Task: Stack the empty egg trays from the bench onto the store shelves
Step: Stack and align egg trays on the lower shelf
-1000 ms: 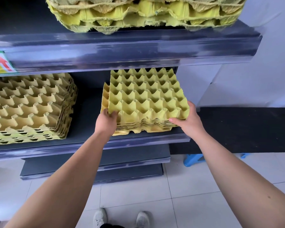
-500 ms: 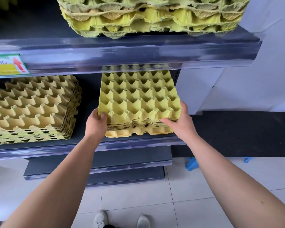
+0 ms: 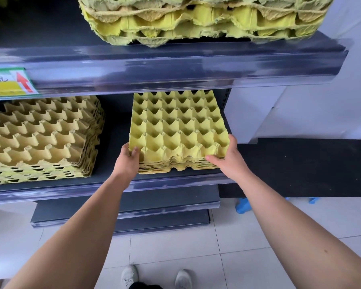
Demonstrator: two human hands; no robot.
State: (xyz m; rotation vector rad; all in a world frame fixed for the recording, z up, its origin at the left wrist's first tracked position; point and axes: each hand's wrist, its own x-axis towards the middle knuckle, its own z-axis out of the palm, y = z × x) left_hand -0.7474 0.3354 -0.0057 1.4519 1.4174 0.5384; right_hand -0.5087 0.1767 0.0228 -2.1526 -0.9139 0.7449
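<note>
A stack of yellow egg trays (image 3: pixel 177 130) sits on the middle shelf (image 3: pixel 175 180), toward its right end. My left hand (image 3: pixel 127 161) grips the stack's near left corner, thumb on top. My right hand (image 3: pixel 229 158) holds the near right corner, thumb lying along the top tray's front edge. The stack's far end is hidden under the upper shelf (image 3: pixel 175 65).
A second stack of tan egg trays (image 3: pixel 42 138) fills the left of the same shelf. More yellow trays (image 3: pixel 204 19) lie on the upper shelf. A price label with a red arrow (image 3: pixel 10 83) hangs at left. Lower shelves, white floor tiles, a blue stool (image 3: pixel 243 205) and my shoes (image 3: pixel 129 276) are below.
The trays have been squared up and pushed deeper onto the shelf. Both hands stayed on the near corners and moved with the stack.
</note>
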